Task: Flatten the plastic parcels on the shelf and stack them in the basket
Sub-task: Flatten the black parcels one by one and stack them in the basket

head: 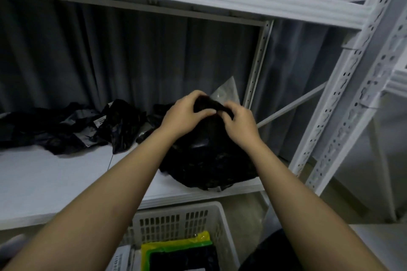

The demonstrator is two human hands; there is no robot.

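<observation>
A: So, head view first. Where is the parcel (pixel 209 156) in hand?

B: It sits on the shelf (pixel 55 180), at the right end near the front edge, bulging and crumpled. The left hand (pixel 185 114) and right hand (pixel 240 123) both pinch its bunched top, fingers curled into the black plastic, thumbs nearly meeting.

A: How should the flattening go?

B: I'd judge it best to let the bunched top go slack, then press down with flat palms from the middle outward so trapped air escapes through the mouth. Smooth the creases toward the edges, and keep it on the board, since it lies close to the lip and could slide off.

A: And then?

B: Lift it by two corners and lay it square in the basket (pixel 176 215) below the shelf, on the stack (pixel 176 251) already there.

A: Counts?

B: Two hands. One parcel held. A heap (pixel 66 125) of black parcels on the left; they overlap, so I cannot number them, though it looks like several. One clear bag (pixel 224 92) stands behind the hands. One basket, with a yellow, a green and a black layer showing.
</observation>
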